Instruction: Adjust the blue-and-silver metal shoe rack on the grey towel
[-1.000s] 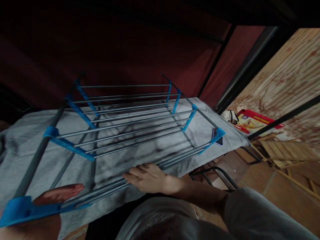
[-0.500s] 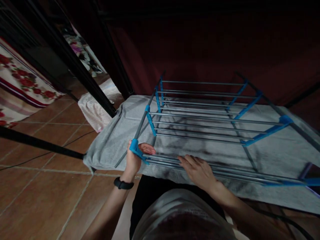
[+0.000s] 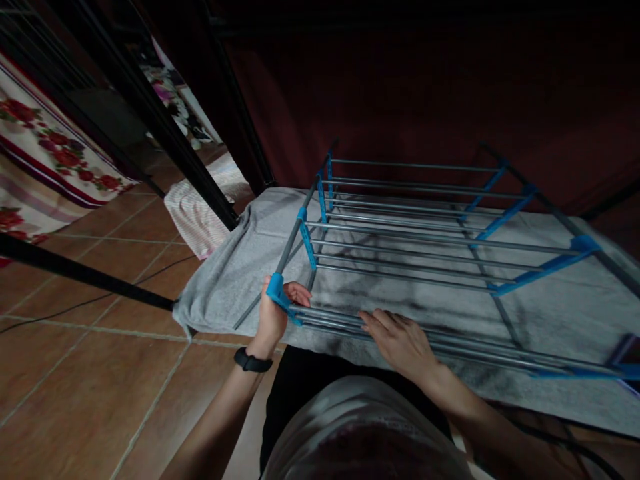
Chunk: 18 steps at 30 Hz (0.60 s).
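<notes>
A rack of grey metal rods (image 3: 425, 235) with blue plastic brackets lies on a grey cloth in front of me. My left hand (image 3: 274, 313) is wrapped around its near left corner, at the blue connector (image 3: 275, 288); the fingertips show past the bracket. A dark band circles that wrist. Farther right, my right hand (image 3: 401, 341) rests across the near bundle of rods (image 3: 330, 317), its fingers bent over them. The undersides of these fingers are hidden.
Grey cloth (image 3: 215, 293) covers the low surface under the rack. Behind stands a dark red panel (image 3: 400, 93). Black bars (image 3: 90, 273) cross on the left, above a tiled floor (image 3: 60, 373). A flowered cloth (image 3: 60, 150) hangs at far left, and a dark flat object (image 3: 627, 357) lies at right.
The view has shifted slightly, so the rack and both hands appear a little farther right. Both hands keep their places on the rack.
</notes>
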{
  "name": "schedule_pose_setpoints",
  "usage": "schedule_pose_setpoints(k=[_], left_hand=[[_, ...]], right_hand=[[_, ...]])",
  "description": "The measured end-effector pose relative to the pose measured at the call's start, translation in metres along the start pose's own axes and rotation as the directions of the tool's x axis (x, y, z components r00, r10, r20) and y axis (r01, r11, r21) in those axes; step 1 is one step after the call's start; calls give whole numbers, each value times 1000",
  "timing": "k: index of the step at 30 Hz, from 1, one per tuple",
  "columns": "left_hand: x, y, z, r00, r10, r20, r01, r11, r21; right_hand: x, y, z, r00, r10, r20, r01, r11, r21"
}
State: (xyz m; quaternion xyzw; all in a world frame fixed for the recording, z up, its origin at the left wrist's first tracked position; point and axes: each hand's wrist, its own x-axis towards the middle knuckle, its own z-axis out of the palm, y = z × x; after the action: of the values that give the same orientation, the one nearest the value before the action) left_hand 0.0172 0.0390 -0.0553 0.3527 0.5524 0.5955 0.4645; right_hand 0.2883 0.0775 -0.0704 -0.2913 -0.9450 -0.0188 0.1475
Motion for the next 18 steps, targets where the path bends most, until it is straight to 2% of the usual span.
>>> schedule_pose_setpoints(k=[12, 18], left_hand=[[1, -4, 0, 1000, 29, -9, -29, 999, 19], [1, -4, 1, 999, 48, -12, -48, 999, 16]], right_hand=[[3, -1, -7, 998, 21, 67, -22, 1000, 12], [5, -1, -4, 999, 20, 39, -20, 1000, -2]])
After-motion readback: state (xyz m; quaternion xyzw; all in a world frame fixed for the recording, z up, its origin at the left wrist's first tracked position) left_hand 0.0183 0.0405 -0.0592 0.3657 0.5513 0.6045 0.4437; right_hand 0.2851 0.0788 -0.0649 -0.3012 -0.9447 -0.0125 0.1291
